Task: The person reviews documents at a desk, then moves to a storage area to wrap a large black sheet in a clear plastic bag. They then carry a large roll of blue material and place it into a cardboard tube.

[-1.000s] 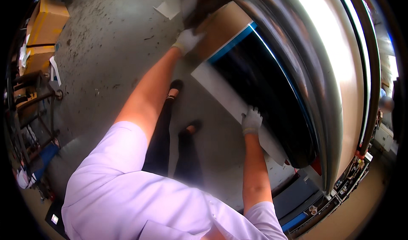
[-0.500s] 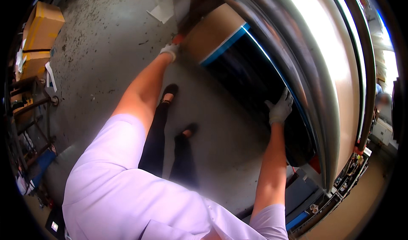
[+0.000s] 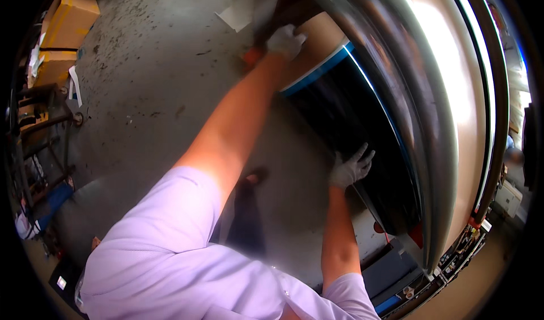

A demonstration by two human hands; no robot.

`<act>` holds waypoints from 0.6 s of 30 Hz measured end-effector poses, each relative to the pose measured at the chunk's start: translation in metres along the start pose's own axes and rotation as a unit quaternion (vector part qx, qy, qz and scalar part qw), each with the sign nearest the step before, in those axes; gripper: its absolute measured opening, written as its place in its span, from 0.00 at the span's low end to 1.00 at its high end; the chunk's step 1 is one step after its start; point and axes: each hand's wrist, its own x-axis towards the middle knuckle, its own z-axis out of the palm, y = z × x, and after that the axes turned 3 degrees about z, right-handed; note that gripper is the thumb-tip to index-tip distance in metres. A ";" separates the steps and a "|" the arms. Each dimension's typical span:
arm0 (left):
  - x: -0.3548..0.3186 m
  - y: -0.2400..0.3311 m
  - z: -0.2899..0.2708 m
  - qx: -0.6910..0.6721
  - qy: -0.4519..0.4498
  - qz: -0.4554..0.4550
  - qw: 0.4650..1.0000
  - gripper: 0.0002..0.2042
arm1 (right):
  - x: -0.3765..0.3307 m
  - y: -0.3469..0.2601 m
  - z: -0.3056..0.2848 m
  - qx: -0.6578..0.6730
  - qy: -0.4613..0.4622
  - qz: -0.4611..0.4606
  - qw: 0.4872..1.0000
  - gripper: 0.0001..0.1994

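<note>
My left hand (image 3: pixel 287 41), in a pale glove, is at the far end of a brown sheet (image 3: pixel 318 36). Its fingers look curled; whether anything is in them is hidden. Closer to me, my right hand (image 3: pixel 352 167), also gloved, lies over the near edge of a glossy black sheet (image 3: pixel 362 119), fingers spread and thumb apart. A blue strip (image 3: pixel 318 73) runs between the brown and black surfaces. Large metal rollers (image 3: pixel 422 93) rise just beyond the black sheet, to its right. I cannot tell whether the right palm presses on the sheet.
Stacked cardboard boxes (image 3: pixel 71 17) and a dark wheeled metal rack (image 3: pixel 48 133) stand at left. White sheet material (image 3: pixel 235 17) hangs at the back. Near an orange part (image 3: pixel 252 56) is the machine's far end. A dark box-like unit (image 3: pixel 391 269) sits at lower right.
My left hand has moved right, from beside the brown sheet's end to over it. My right hand has come back toward me, from the rollers to the black sheet's near edge.
</note>
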 end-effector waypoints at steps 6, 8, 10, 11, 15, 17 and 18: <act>-0.065 -0.117 -0.025 0.020 -0.040 -0.017 0.999 0.29 | 0.109 0.045 0.013 0.124 0.057 -0.116 0.984 0.25; -0.072 -0.139 -0.036 0.231 -0.092 0.003 0.968 0.27 | 0.145 0.042 0.009 0.126 -0.064 -0.062 0.988 0.23; -0.066 -0.137 -0.038 0.289 -0.122 -0.049 0.948 0.24 | 0.163 0.036 0.007 0.133 -0.137 -0.037 0.981 0.23; -0.059 -0.134 -0.038 0.317 -0.138 -0.074 0.935 0.22 | 0.168 0.034 0.007 0.139 -0.150 -0.037 0.978 0.24; -0.039 -0.076 -0.026 0.075 0.035 0.045 0.996 0.19 | 0.168 0.017 -0.014 0.216 -0.232 -0.040 0.948 0.33; -0.025 -0.036 -0.032 0.020 -0.013 0.146 0.989 0.21 | 0.165 -0.005 -0.040 0.159 -0.257 -0.052 0.952 0.39; -0.016 -0.022 -0.029 0.035 -0.019 0.149 0.988 0.22 | 0.164 -0.012 -0.048 0.129 -0.267 -0.060 0.953 0.42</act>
